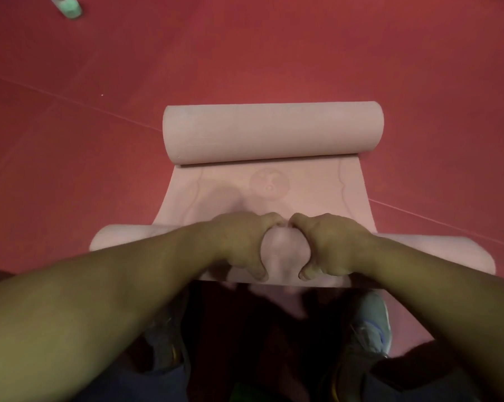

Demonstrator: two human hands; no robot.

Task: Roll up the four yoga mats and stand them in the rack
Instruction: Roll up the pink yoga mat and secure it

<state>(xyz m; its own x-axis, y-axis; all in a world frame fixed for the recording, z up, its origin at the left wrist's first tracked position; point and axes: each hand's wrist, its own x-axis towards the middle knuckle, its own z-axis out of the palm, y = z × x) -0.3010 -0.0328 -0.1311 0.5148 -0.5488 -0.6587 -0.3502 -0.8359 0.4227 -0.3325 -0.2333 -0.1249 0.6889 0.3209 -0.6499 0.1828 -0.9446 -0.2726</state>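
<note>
Hands: my left hand point(242, 245) and right hand point(329, 245) grip the near roll of the pink mat point(274, 187), fingers curled round it. Far end, at 12 o'clock, is curled too. I should roll evenly, keeping edges aligned.

Both bare forearms reach forward and converge at the middle. The left hand point(242, 242) and right hand point(329, 245) sit side by side, knuckles up, fingers curled downward in a grip, thumbs nearest the body.
</note>
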